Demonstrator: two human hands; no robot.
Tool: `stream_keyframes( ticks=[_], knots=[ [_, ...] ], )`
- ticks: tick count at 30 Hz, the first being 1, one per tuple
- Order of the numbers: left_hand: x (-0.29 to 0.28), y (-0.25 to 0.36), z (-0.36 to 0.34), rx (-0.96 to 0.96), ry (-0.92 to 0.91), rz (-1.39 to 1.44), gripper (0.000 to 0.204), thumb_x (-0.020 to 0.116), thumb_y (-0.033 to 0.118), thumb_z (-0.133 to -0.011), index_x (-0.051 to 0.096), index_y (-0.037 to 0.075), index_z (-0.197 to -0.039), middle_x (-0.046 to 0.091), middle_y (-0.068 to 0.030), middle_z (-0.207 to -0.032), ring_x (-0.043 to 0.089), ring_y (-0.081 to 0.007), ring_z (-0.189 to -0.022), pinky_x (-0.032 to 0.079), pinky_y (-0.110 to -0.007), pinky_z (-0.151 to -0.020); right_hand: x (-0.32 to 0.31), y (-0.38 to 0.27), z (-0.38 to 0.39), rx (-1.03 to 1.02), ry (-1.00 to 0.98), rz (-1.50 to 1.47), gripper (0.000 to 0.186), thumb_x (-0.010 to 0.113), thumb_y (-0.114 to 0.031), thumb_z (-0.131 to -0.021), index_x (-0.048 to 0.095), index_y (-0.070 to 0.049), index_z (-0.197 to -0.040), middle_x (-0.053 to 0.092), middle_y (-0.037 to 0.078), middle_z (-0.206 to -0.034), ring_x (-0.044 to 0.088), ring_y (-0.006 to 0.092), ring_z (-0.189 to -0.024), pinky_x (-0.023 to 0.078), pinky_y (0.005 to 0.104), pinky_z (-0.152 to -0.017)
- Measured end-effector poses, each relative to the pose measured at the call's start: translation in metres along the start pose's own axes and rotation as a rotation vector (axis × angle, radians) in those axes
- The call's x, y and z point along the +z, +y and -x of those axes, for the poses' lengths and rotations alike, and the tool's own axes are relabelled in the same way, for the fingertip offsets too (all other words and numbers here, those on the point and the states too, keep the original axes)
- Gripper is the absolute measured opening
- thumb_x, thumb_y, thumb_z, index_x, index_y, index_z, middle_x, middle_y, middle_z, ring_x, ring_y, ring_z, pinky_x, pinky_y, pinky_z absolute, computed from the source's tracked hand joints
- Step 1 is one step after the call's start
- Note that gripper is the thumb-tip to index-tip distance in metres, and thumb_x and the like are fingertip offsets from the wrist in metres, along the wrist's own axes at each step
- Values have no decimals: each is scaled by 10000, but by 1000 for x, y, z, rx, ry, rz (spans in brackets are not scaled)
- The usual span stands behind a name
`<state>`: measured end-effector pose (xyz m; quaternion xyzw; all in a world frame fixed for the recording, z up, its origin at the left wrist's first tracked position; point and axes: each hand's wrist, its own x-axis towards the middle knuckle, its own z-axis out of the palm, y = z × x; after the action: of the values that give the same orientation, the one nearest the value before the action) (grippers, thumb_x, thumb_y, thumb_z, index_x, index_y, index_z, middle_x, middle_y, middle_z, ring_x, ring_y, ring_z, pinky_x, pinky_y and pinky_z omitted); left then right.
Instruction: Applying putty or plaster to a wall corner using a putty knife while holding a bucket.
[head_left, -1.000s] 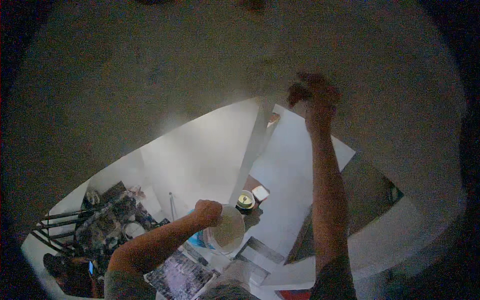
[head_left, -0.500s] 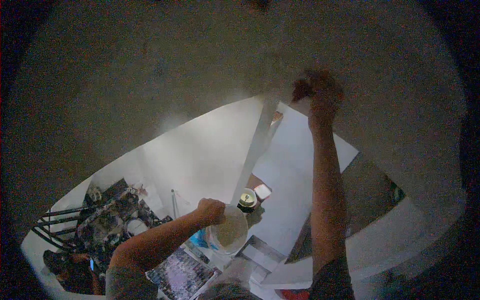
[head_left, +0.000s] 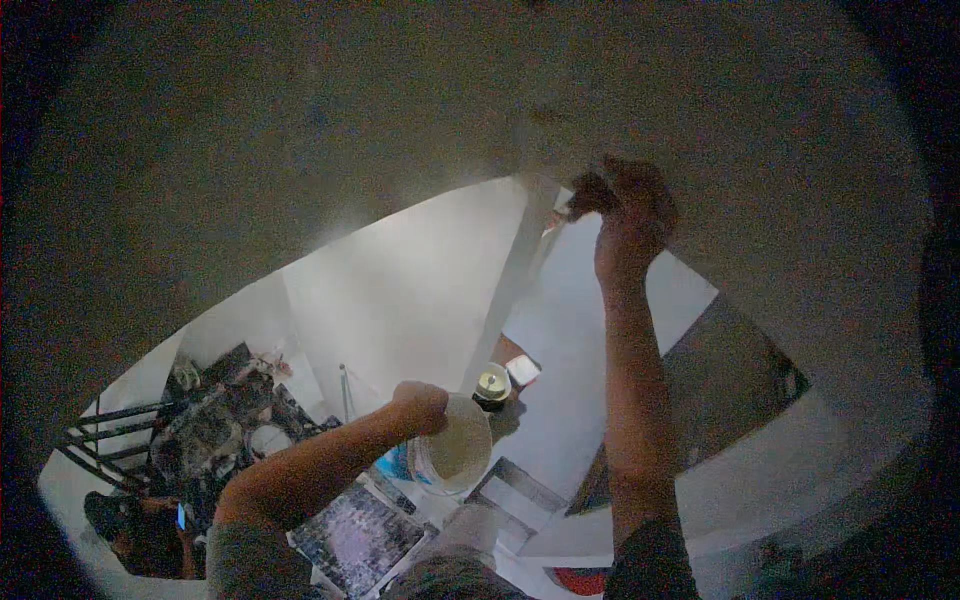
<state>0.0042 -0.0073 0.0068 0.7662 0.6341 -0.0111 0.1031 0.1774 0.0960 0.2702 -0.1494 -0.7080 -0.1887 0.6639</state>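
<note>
The right hand (head_left: 628,205) is up high, closed on a small dark tool (head_left: 590,192) pressed flat on the rough grey ceiling (head_left: 300,130). The left hand (head_left: 418,405) grips the rim of a round white bucket (head_left: 455,445), mouth up, down low.

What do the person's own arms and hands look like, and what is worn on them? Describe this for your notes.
Both forearms are bare from short dark sleeves down. The left sleeve and right sleeve end near the elbow. The left hand and right hand wear no gloves. The dim light hides any watch, ring or markings.
</note>
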Motion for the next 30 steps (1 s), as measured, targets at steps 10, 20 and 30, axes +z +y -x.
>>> stream_keyframes(
  ticks=[10,20,30],
  knots=[
    [-3,-7,-1,27,-55,9,332,622,328,-714,669,54,-896,669,-152,-909,654,-314,-861,519,-441,-741,11,-7,34,782,77,-826,100,555,-64,-819,564,29,-785,562,129,-611,576,220,-431,490,303,-354],
    [-3,-7,1,7,-53,-1,293,605,291,-716,685,65,-884,674,-143,-904,656,-309,-863,522,-433,-742,29,-8,51,763,61,-815,167,569,-131,-831,561,12,-744,592,161,-591,589,243,-419,503,335,-372],
    [-11,0,5,13,-7,42,282,618,274,-702,689,74,-888,677,-125,-894,657,-301,-849,525,-424,-732,35,-10,55,771,50,-599,90,562,-70,-800,591,8,-766,617,125,-689,612,251,-477,510,310,-374]
  ],
)
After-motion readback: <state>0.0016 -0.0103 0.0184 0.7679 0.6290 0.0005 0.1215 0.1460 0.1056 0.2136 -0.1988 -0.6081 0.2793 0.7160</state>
